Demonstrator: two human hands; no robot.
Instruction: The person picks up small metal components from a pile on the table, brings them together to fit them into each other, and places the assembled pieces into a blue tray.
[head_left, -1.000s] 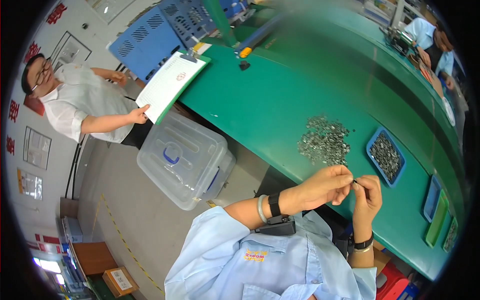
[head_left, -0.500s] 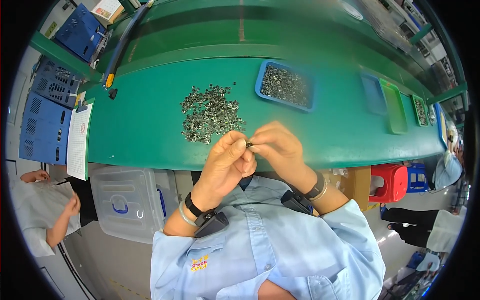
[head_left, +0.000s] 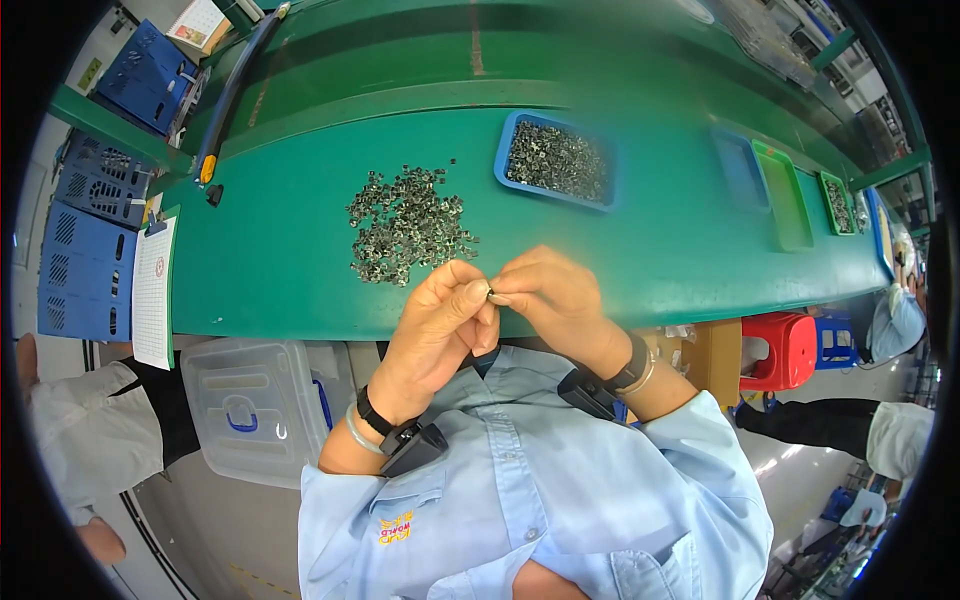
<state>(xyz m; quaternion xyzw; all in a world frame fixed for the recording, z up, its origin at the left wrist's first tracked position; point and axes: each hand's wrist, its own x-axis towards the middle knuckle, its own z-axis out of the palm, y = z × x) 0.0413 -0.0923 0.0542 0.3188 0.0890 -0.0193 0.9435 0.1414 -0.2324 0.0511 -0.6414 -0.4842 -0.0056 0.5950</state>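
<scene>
My left hand and my right hand meet fingertip to fingertip just over the table's near edge. Between the pinched thumbs and forefingers sits a small dark metal part, mostly covered by the fingers. Both hands are closed on it. Just beyond them on the green table lies a loose pile of small shiny metal parts. Farther off to the right of the pile, a blue tray holds many similar parts.
To the right lie a green tray, another blue tray and a small green tray of parts. A clipboard and blue crates border the left. Below are a clear plastic box and a red stool.
Both hands stay pinched together on the small part, with the fingers shifted slightly. The view has moved a little, and the person at the far left has changed position.
</scene>
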